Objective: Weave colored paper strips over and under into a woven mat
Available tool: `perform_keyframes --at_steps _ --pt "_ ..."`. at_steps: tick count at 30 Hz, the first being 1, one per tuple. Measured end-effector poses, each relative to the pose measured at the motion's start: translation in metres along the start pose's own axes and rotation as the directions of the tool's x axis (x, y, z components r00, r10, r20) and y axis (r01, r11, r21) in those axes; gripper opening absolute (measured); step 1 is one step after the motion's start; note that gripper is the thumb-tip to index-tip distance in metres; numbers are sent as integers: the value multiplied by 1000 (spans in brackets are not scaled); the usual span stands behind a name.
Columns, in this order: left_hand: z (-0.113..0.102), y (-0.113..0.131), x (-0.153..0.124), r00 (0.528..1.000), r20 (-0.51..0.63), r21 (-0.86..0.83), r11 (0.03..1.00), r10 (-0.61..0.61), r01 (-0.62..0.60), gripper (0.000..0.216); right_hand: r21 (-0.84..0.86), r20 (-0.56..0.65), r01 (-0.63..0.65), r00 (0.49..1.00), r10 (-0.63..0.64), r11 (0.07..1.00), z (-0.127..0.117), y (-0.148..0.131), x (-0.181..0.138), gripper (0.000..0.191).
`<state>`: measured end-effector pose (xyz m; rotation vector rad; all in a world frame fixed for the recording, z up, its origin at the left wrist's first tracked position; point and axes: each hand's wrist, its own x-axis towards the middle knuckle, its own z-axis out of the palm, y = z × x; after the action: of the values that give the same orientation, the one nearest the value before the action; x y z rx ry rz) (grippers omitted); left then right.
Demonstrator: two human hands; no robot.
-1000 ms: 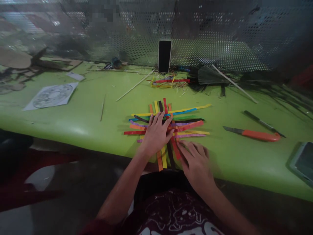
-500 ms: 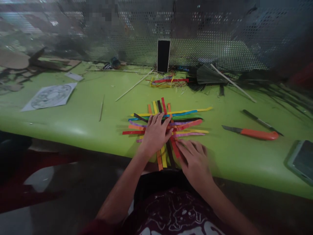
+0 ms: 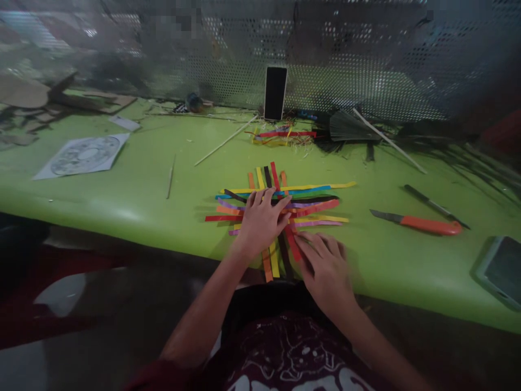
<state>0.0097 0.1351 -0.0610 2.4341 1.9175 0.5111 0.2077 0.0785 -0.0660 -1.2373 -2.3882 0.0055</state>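
Observation:
Several colored strips cross one another in a loose weave on the green table (image 3: 163,220). My left hand (image 3: 260,220) lies over the middle of the weave, fingers spread and pressing down, hiding part of the crossings. To its right, my right hand (image 3: 325,260) has its fingers bent against a red strip (image 3: 292,241), gripping it near its lower end. Orange (image 3: 267,265), yellow (image 3: 274,260) and dark brown (image 3: 284,255) strips run down to the table's front edge. Yellow (image 3: 344,185) and blue (image 3: 321,189) strips lie crosswise above my hands.
On the right lie a knife (image 3: 429,224) with an orange handle, a dark slender tool (image 3: 435,205) and a phone (image 3: 502,269). A dark phone-like device (image 3: 275,93) stands against the perforated metal sheet (image 3: 228,70). A printed paper (image 3: 83,155) and thin sticks (image 3: 226,141) are on the left.
Both hands stay nearly in place on the strips. The whole view has shifted slightly; no strip has clearly moved within the weave.

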Motion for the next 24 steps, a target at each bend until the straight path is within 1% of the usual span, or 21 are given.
perform_keyframes --at_steps 5,7,11,16,24 --pt "0 2 2 999 6 12 999 -38 38 57 31 4 11 1000 -11 999 -1 1 0 33" --pt "1 3 3 999 8 11 999 -54 54 59 35 0 18 1000 -18 999 -1 1 0 33" --pt "1 4 4 998 -3 16 998 -67 67 58 22 -2 24 1000 -24 999 1 2 1 34" --pt "2 4 3 999 -6 11 999 -40 40 50 26 -35 -7 999 8 1000 7 2 -1 32" --pt "4 3 2 999 -34 -4 1000 -30 30 44 29 -46 1 999 0 1000 9 2 -3 34"
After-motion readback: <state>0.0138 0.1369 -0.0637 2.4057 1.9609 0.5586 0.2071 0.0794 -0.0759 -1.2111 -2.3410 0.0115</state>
